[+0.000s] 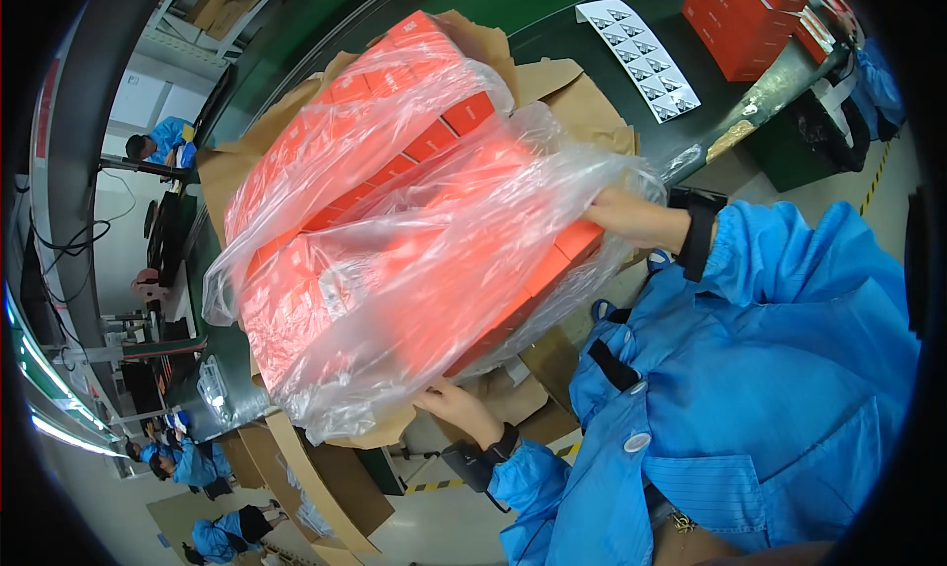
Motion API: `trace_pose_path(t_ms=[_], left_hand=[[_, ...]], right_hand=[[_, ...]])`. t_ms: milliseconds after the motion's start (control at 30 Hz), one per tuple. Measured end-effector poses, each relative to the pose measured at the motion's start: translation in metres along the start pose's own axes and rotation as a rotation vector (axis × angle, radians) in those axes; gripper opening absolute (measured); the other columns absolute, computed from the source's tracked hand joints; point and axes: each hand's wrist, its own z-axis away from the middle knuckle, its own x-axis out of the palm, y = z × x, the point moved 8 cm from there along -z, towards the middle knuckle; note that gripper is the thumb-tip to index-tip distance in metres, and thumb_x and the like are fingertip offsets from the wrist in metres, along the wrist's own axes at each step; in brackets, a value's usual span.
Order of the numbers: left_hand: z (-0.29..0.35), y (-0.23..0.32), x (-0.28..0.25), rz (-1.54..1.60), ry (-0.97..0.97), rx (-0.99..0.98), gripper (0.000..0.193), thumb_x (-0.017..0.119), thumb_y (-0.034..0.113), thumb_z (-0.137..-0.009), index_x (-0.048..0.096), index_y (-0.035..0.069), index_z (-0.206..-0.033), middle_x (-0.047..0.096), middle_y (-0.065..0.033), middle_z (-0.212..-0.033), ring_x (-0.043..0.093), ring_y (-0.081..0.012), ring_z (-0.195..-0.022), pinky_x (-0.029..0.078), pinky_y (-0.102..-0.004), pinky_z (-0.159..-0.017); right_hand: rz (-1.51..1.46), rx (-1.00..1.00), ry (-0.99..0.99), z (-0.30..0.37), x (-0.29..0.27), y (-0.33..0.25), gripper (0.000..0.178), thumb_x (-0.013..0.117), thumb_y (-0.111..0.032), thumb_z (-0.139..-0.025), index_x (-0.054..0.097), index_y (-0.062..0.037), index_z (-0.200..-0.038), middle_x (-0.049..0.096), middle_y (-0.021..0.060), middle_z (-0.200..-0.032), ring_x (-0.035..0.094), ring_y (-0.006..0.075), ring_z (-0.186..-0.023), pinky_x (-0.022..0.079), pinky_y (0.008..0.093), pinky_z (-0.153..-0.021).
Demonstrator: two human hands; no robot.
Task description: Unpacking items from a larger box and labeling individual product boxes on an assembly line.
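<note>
Red-orange boxes (400, 82) stand in several packed rows inside an opened brown carton (582, 97), its flaps folded outward. A clear plastic bag (464, 260) lies loosely over much of the boxes, wrinkled and bunched, with some box tops bare at the far side. My right hand (631, 218) is closed on the bag's edge at the right, its fingertips partly hidden by the film. At the near lower edge my left hand (456, 408) pinches the bag beside the boxes. The carton's walls are mostly hidden beneath the plastic.
A sheet of printed stickers (639, 58) lies on the green bench (552, 33). Stacked red boxes (738, 23) stand at the far right, above a dark green bin (789, 151). An open cardboard box (330, 472) sits at the lower left. Co-workers in blue (197, 462) are at left.
</note>
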Motion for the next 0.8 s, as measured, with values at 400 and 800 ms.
trace_pose_path(t_ms=[400,800], left_hand=[[-0.037,-0.031,0.01,0.505,-0.501,-0.245,0.047,0.055,0.031,-0.079,0.039,0.007,-0.116,0.045,-0.0061,-0.112,0.047,-0.0183,-0.097,0.042,-0.0341,-0.074],[0.163,-0.025,0.009,0.764,-0.757,-0.413,0.055,0.041,0.042,-0.083,0.028,0.008,-0.124,0.035,-0.0085,-0.125,0.036,-0.0237,-0.113,0.031,-0.0401,-0.094]], right_hand=[[-0.381,-0.137,-0.221,0.003,0.049,-0.02,0.051,0.045,-0.034,-0.083,0.035,-0.0012,-0.12,0.034,0.01,-0.126,0.034,0.0193,-0.112,0.028,0.0316,-0.093],[0.703,-0.953,-0.207,0.156,0.047,-0.16,0.058,0.044,-0.044,-0.078,0.039,-0.0018,-0.117,0.029,0.0228,-0.121,0.03,0.0358,-0.11,0.03,0.045,-0.088]])
